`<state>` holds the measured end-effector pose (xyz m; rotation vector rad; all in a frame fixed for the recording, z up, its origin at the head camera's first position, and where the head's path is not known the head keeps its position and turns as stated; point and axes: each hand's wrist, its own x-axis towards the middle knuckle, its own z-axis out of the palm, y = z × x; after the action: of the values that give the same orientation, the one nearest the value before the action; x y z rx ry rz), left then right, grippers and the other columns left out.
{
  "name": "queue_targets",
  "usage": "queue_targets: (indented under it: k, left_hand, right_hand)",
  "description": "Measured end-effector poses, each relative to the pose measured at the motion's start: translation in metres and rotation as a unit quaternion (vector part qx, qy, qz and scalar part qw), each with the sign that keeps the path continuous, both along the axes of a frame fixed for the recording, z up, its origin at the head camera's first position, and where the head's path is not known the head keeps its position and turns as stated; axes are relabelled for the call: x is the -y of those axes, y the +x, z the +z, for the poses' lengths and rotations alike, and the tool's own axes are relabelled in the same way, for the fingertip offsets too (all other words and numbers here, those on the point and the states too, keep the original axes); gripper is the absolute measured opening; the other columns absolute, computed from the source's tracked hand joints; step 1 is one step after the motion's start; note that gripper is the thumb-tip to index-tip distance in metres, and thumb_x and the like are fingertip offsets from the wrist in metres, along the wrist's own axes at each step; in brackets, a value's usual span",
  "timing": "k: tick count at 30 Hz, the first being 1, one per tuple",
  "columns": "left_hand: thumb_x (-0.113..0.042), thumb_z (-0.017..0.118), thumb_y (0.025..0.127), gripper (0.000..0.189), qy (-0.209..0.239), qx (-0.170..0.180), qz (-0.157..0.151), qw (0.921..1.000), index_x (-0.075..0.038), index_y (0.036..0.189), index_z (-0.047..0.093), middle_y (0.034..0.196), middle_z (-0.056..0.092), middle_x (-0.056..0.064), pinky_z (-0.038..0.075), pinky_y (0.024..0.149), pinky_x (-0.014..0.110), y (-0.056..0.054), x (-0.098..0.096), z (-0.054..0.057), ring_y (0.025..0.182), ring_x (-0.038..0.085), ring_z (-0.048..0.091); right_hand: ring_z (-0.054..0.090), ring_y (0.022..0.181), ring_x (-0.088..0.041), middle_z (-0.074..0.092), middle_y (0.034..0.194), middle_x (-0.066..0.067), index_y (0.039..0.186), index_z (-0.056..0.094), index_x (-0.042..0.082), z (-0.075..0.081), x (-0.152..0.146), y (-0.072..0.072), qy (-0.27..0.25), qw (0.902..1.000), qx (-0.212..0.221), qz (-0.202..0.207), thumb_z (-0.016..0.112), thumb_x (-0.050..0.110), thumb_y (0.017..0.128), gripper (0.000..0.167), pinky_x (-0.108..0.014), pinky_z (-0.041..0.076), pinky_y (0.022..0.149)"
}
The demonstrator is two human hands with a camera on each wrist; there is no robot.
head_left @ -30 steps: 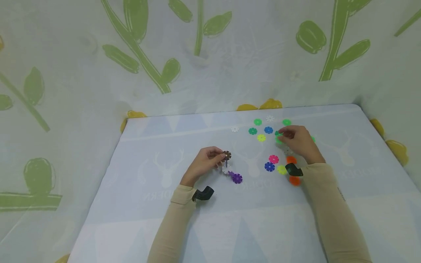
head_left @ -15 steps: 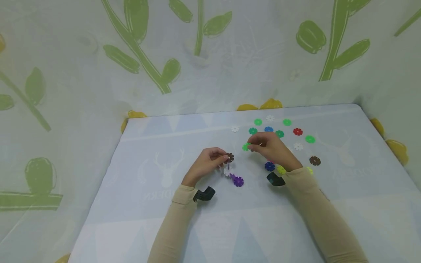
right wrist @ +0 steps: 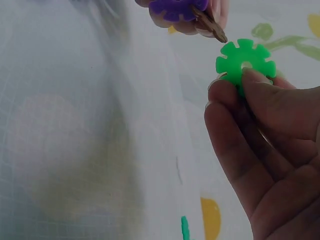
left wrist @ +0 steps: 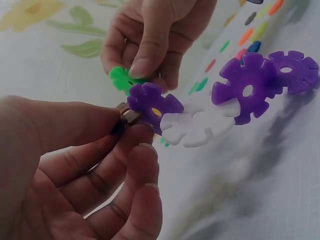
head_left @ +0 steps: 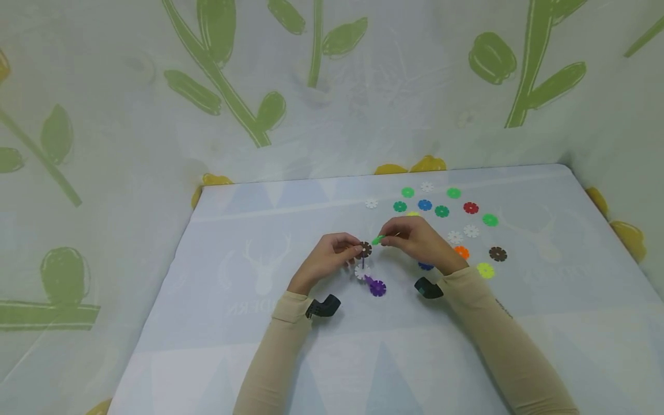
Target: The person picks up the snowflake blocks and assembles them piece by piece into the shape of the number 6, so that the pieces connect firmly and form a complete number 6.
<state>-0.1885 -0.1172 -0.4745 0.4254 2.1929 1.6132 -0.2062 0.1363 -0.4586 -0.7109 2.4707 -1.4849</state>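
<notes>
My left hand (head_left: 327, 256) pinches a brown notched plastic disc (head_left: 365, 249), the end of a chain of interlocking snowflake discs. Joined after it in the left wrist view are a purple disc (left wrist: 155, 105), a white disc (left wrist: 200, 125) and two more purple discs, the nearer of these (left wrist: 242, 89) tilted. My right hand (head_left: 420, 241) holds a bright green disc (right wrist: 245, 57) between thumb and fingers. The green disc's notched rim faces the brown disc's edge, with a small gap between them in the right wrist view. Both hands are raised above the table.
Loose discs lie scattered on the table (head_left: 249, 323) beyond and right of my right hand, among them red (head_left: 470, 208), blue (head_left: 425, 205), brown (head_left: 498, 254) and yellow (head_left: 485, 271) ones. A patterned cloth wall (head_left: 332, 127) stands behind the table.
My right hand has come left from the scattered discs with the green disc and turned it edge-on beside the brown one. My left hand has shifted slightly right with the chain.
</notes>
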Motion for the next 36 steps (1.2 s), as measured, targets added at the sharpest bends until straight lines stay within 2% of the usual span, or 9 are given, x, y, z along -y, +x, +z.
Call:
queue_targets:
  k: [7,14,24,27,33,36]
  left_hand:
    - [-0.014,0.063,0.103,0.023,0.007,0.001,-0.011,0.9999,0.003,0.117,0.07,0.104,0.075,0.019,0.054,0.073,0.026,-0.002,0.0,-0.002,0.079,0.013,0.065]
    - [-0.014,0.064,0.103,0.024,0.01,-0.001,-0.027,0.9996,0.004,0.115,0.072,0.111,0.077,0.021,0.058,0.077,0.025,-0.002,-0.002,-0.001,0.085,0.008,0.069]
    - [-0.01,0.068,0.1,0.021,0.008,0.016,-0.002,0.9998,0.007,0.111,0.073,0.102,0.078,0.023,0.06,0.071,0.026,-0.001,-0.004,-0.001,0.071,0.007,0.069]
    - [-0.009,0.069,0.099,0.02,0.008,0.028,0.006,0.9996,0.008,0.109,0.073,0.099,0.078,0.022,0.058,0.068,0.025,0.0,-0.004,-0.001,0.068,0.007,0.068]
    - [-0.004,0.068,0.098,0.019,0.03,0.04,-0.003,0.9988,0.012,0.108,0.072,0.094,0.078,0.021,0.058,0.066,0.023,0.001,-0.005,-0.002,0.067,0.007,0.067]
    - [-0.005,0.067,0.099,0.019,0.022,0.04,-0.017,0.9988,0.011,0.108,0.072,0.093,0.078,0.018,0.058,0.067,0.024,0.0,-0.003,-0.001,0.068,0.007,0.066]
  right_hand:
    - [0.072,0.096,-0.021,0.077,0.103,-0.007,0.102,0.078,0.009,0.0,0.002,0.002,0.006,0.9998,-0.012,0.017,0.075,0.003,0.092,0.011,-0.027,0.06,0.09]
    - [0.071,0.096,-0.017,0.078,0.104,-0.002,0.103,0.079,0.013,-0.001,0.003,0.003,0.014,0.9995,-0.013,0.025,0.075,0.002,0.092,0.016,-0.035,0.061,0.092]
    - [0.073,0.09,-0.016,0.08,0.099,-0.004,0.101,0.08,0.011,0.0,0.006,0.005,0.012,0.9994,-0.026,0.021,0.077,0.0,0.089,0.016,-0.03,0.062,0.086]
    - [0.074,0.09,-0.016,0.08,0.099,-0.004,0.101,0.081,0.01,-0.001,0.007,0.006,0.013,0.9995,-0.021,0.022,0.077,-0.001,0.089,0.016,-0.031,0.062,0.087]
    - [0.075,0.091,-0.018,0.081,0.098,-0.005,0.1,0.081,0.008,-0.002,0.012,0.009,0.025,0.9987,-0.029,0.034,0.078,-0.001,0.089,0.015,-0.039,0.062,0.09]
    - [0.075,0.093,-0.018,0.081,0.099,-0.004,0.1,0.081,0.009,-0.003,0.012,0.008,0.03,0.9983,-0.031,0.038,0.078,0.0,0.089,0.015,-0.04,0.062,0.09]
